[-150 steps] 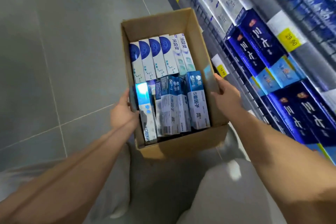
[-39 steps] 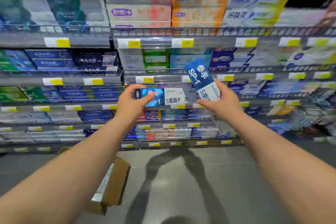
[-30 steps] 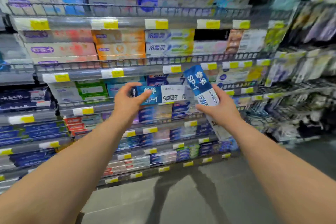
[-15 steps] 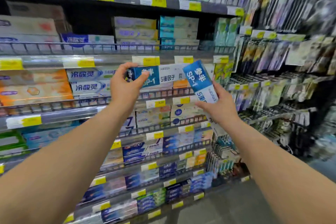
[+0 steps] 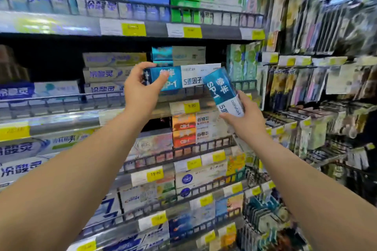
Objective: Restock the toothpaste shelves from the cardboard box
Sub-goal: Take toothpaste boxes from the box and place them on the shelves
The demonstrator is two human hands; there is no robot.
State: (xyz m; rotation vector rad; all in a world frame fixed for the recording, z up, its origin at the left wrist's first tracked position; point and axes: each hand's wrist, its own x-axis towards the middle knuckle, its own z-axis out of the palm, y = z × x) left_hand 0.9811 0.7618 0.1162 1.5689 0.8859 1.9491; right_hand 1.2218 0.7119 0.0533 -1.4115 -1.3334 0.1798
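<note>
My left hand (image 5: 140, 89) grips the left end of a blue and white SP-1 toothpaste box (image 5: 189, 76), held level in front of the upper shelf (image 5: 61, 106) just above its wire rail. My right hand (image 5: 244, 120) holds a second SP-1 toothpaste box (image 5: 222, 91) by its lower end, tilted with its blue end up and overlapping the first box's right end. Behind the level box stands a short stack of teal and white boxes (image 5: 179, 55). The cardboard box is out of view.
Shelves of toothpaste boxes with yellow price tags (image 5: 133, 29) fill the view above and below. Orange and white boxes (image 5: 189, 128) sit one shelf down. Hanging packs of toothbrushes (image 5: 318, 79) crowd the right side. A dark gap (image 5: 51, 61) opens on the upper shelf's left.
My view has swung up and closer to the shelves. Both hands have risen with their boxes, and the left box now sits level with the upper shelf's rail.
</note>
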